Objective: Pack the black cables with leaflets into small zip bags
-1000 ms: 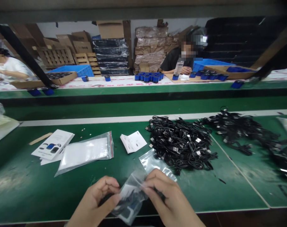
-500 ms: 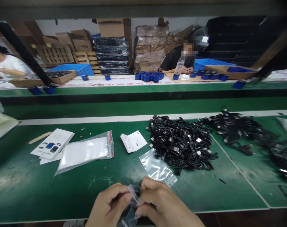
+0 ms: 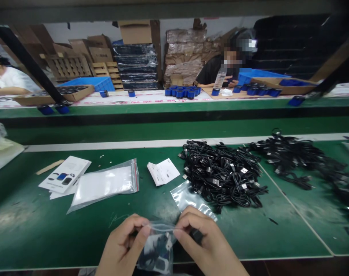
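Observation:
Between my hands, at the near table edge, hangs a small clear zip bag (image 3: 157, 251) with a black cable and a printed paper showing through it. My left hand (image 3: 124, 245) pinches the upper left corner of its mouth between thumb and forefinger. The upper right corner is pinched by my right hand (image 3: 204, 243). The bag's top edge is stretched between the two pinches. Just beyond my right hand, another clear zip bag (image 3: 188, 197) lies flat, partly under a heap of black USB cables (image 3: 223, 172).
On the left lie printed leaflets (image 3: 63, 174) and a clear pack of white sheets (image 3: 105, 184). A small stack of folded leaflets (image 3: 163, 171) sits mid-table. More black cables (image 3: 298, 157) spread to the right. Blue devices (image 3: 183, 92) stand on the far shelf, where two people sit.
My hands have moved apart, pulling the bag's mouth wide and straight. Its contents now show between them; before, the hands were close together over the crumpled bag top.

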The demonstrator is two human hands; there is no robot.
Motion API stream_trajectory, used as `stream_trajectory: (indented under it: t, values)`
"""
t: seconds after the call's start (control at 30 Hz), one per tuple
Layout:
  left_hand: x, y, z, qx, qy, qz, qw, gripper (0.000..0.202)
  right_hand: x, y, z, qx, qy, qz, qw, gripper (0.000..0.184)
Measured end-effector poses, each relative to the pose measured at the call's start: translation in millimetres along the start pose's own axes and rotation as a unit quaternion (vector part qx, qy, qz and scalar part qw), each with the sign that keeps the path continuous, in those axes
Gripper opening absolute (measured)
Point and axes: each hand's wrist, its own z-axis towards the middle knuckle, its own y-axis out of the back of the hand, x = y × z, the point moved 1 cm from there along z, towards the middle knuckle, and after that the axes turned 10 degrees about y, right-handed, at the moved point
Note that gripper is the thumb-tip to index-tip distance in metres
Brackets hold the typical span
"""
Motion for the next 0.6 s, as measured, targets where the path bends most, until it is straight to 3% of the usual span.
stream_trajectory:
  t: [0.17,0.3,0.4,0.5,0.6]
  values:
    - [-0.9,2.0,-3.8,0.032,-0.045,0.023,0.998,0.026,0.5,1.0,-0.1,0.007,0.011,0.006,1.0,0.015]
    - [1.7,2.2,-5.2,0.046,-0.027,0.013,0.998,0.028,-3.4,-2.1,2.7,0.011,-0.001,0.025,1.0,0.013]
    - [2.9,2.5,-2.0,0.093,-0.027,0.037,0.995,0.023,-4.4,-4.1,2.4,0.011,-0.006,0.018,1.0,0.014]
    - [4.5,3.4,3.6,0.129,-0.074,0.105,0.983,0.022,-3.9,-6.0,0.3,0.016,0.013,0.003,1.0,0.013]
    - [6.6,4.2,6.7,0.091,-0.118,0.146,0.978,0.022,-3.9,-8.1,-0.7,0.01,0.034,-0.004,0.999,0.013]
